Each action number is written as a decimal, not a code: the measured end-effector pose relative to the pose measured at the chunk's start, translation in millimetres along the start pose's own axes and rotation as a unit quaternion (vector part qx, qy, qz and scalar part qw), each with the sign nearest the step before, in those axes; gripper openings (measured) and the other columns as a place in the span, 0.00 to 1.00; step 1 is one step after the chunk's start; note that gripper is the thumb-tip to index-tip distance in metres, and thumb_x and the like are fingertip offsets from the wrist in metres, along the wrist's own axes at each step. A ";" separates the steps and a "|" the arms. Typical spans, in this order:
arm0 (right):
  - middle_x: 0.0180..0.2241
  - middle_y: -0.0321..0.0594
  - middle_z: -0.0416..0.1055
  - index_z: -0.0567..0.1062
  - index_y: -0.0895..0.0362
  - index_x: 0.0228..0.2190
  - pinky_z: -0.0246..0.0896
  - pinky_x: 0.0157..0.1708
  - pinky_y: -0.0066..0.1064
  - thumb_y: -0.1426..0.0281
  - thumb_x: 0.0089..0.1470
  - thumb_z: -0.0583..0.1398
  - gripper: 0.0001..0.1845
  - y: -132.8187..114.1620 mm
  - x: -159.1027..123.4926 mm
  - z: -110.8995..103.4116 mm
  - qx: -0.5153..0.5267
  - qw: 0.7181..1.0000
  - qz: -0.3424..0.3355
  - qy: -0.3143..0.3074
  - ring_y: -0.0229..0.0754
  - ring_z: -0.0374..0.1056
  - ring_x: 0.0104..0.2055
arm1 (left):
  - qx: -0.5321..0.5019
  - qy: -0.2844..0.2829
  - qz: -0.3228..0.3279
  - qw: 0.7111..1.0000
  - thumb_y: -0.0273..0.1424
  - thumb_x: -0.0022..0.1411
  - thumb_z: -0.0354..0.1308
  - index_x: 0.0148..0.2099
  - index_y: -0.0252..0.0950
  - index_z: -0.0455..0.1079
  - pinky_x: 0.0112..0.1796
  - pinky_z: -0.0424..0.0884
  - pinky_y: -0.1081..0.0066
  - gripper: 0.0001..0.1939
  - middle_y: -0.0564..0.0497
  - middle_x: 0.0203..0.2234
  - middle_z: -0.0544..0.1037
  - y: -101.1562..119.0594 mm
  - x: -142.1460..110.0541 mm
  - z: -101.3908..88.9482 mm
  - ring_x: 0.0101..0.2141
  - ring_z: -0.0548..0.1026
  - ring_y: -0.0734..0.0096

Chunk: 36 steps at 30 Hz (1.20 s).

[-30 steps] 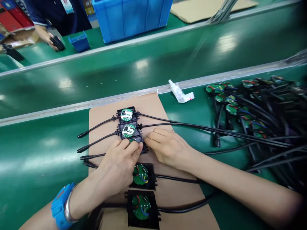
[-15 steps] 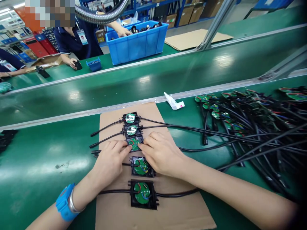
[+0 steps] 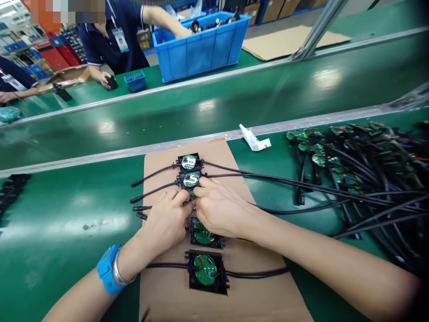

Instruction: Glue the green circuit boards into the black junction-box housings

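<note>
A column of black plastic housings with round green circuit boards lies on a cardboard sheet [image 3: 167, 295]. My left hand [image 3: 169, 214] and my right hand [image 3: 223, 208] meet over the third housing from the back, fingertips pinched on its circuit board [image 3: 192, 197], which they mostly hide. Behind them are two boards with white paste on top, a far one [image 3: 189, 162] and a nearer one [image 3: 191, 180]. In front sit a partly covered board [image 3: 203, 235] and the nearest board [image 3: 205, 269], both with coloured wires showing. Black cables run out from the housings on both sides.
A heap of cabled circuit boards [image 3: 368, 165] covers the right of the green bench. A white tube [image 3: 254, 138] lies by the metal rail. Black parts [image 3: 13, 190] are at the left edge. Across the belt, a co-worker reaches into a blue bin [image 3: 201, 53] beside a small blue tray [image 3: 136, 82].
Both hands have drawn closer together over the third board and now cover most of it. The whole view has shifted slightly. The co-worker's arm reaches deeper into the blue bin.
</note>
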State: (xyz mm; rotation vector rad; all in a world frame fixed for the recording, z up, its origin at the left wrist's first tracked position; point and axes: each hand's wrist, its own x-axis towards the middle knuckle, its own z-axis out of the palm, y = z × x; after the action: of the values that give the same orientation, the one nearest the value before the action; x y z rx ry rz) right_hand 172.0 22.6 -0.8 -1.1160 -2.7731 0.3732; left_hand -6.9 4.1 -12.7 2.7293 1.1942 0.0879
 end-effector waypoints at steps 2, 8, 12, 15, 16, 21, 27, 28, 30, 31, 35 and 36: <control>0.29 0.44 0.69 0.74 0.60 0.21 0.49 0.35 0.37 0.73 0.55 0.54 0.14 -1.2 -2.6 0.6 -0.009 1.000 0.009 0.004 0.45 0.56 0.37 | -0.045 0.043 0.006 0.998 0.15 0.55 0.47 0.44 0.33 0.74 0.43 0.69 0.63 0.20 0.46 0.41 0.72 -4.3 -2.2 1.7 0.42 0.67 0.63; 0.28 0.44 0.66 0.74 0.60 0.25 0.50 0.34 0.36 0.72 0.58 0.51 0.15 1.7 -14.3 7.5 -0.040 0.999 0.008 0.031 0.45 0.55 0.36 | 0.023 0.063 0.029 0.997 0.15 0.54 0.48 0.50 0.30 0.72 0.47 0.68 0.59 0.22 0.45 0.44 0.76 -7.0 -1.6 2.8 0.46 0.68 0.59; 0.29 0.45 0.65 0.75 0.60 0.27 0.51 0.36 0.37 0.72 0.57 0.52 0.14 0.7 -17.1 8.1 -0.028 0.999 0.009 0.039 0.45 0.54 0.37 | 0.039 0.040 0.019 0.998 0.16 0.55 0.50 0.48 0.26 0.72 0.45 0.68 0.59 0.19 0.41 0.40 0.77 0.9 3.8 0.5 0.45 0.69 0.57; 0.30 0.46 0.65 0.75 0.61 0.27 0.52 0.37 0.38 0.71 0.56 0.52 0.13 -1.5 -15.0 6.8 -0.027 0.999 0.010 0.037 0.46 0.55 0.38 | 0.035 0.027 0.013 0.999 0.17 0.55 0.50 0.48 0.26 0.72 0.45 0.67 0.59 0.19 0.40 0.41 0.76 4.0 5.2 -0.5 0.45 0.68 0.56; 0.30 0.46 0.65 0.75 0.61 0.26 0.52 0.37 0.38 0.71 0.56 0.53 0.13 -2.1 -13.4 6.6 -0.029 0.999 0.012 0.034 0.47 0.55 0.38 | 0.033 0.020 0.011 0.999 0.18 0.55 0.50 0.48 0.26 0.72 0.46 0.67 0.58 0.19 0.41 0.41 0.76 4.1 5.1 -0.9 0.46 0.68 0.55; 0.30 0.47 0.65 0.74 0.61 0.23 0.52 0.37 0.38 0.72 0.55 0.53 0.13 -2.8 -6.2 6.0 -0.029 0.999 0.023 0.026 0.47 0.55 0.38 | -0.006 0.023 0.005 1.000 0.18 0.54 0.50 0.51 0.29 0.70 0.46 0.63 0.56 0.21 0.42 0.45 0.76 -2.1 0.6 -3.0 0.47 0.67 0.55; 0.29 0.42 0.66 0.77 0.59 0.28 0.53 0.40 0.35 0.72 0.60 0.52 0.16 11.4 -23.2 -6.1 0.050 0.993 0.010 0.110 0.43 0.56 0.37 | -0.061 0.093 -0.009 0.994 0.18 0.56 0.48 0.52 0.33 0.67 0.44 0.63 0.59 0.22 0.45 0.45 0.76 -7.8 -5.2 -3.7 0.45 0.68 0.60; 0.29 0.42 0.66 0.78 0.59 0.31 0.54 0.41 0.36 0.72 0.60 0.53 0.14 14.6 -27.5 -7.7 0.058 0.989 0.028 0.130 0.43 0.57 0.37 | -0.056 0.098 0.002 0.994 0.19 0.56 0.48 0.51 0.34 0.69 0.45 0.63 0.58 0.20 0.45 0.45 0.76 -6.4 -5.7 -3.1 0.45 0.68 0.59; 0.31 0.44 0.67 0.78 0.61 0.37 0.54 0.44 0.39 0.69 0.57 0.56 0.12 20.3 -33.8 -8.1 0.061 0.987 0.057 0.139 0.45 0.58 0.38 | -0.031 0.096 0.023 0.995 0.20 0.57 0.50 0.50 0.34 0.71 0.45 0.62 0.56 0.19 0.45 0.44 0.76 -2.3 -6.7 -1.0 0.46 0.67 0.56; 0.32 0.45 0.68 0.78 0.61 0.39 0.54 0.45 0.40 0.68 0.55 0.59 0.13 22.6 -35.2 -7.0 0.058 0.988 0.067 0.128 0.46 0.58 0.40 | -0.012 0.089 0.028 0.996 0.20 0.57 0.50 0.50 0.33 0.71 0.45 0.62 0.56 0.19 0.44 0.45 0.76 -0.2 -7.2 0.1 0.47 0.66 0.55; 0.35 0.48 0.69 0.78 0.63 0.40 0.56 0.44 0.41 0.63 0.50 0.64 0.19 29.0 -30.3 0.3 0.042 0.992 0.081 0.082 0.51 0.57 0.43 | 0.037 0.058 0.026 0.997 0.20 0.57 0.50 0.53 0.32 0.70 0.47 0.62 0.54 0.21 0.43 0.49 0.73 4.4 -8.8 2.7 0.48 0.65 0.53; 0.35 0.48 0.69 0.78 0.63 0.39 0.56 0.43 0.40 0.62 0.49 0.65 0.19 30.1 -28.1 1.7 0.038 0.993 0.078 0.074 0.51 0.57 0.43 | 0.038 0.052 0.025 0.998 0.20 0.57 0.50 0.54 0.32 0.69 0.47 0.62 0.54 0.22 0.43 0.50 0.73 4.4 -9.1 2.6 0.48 0.65 0.54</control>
State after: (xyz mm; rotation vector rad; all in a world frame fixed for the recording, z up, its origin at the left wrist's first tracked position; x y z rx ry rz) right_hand 211.8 23.8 -11.5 -1.2904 -2.5298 0.3924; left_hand -9.6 -5.8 -14.4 2.8536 1.1787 0.1952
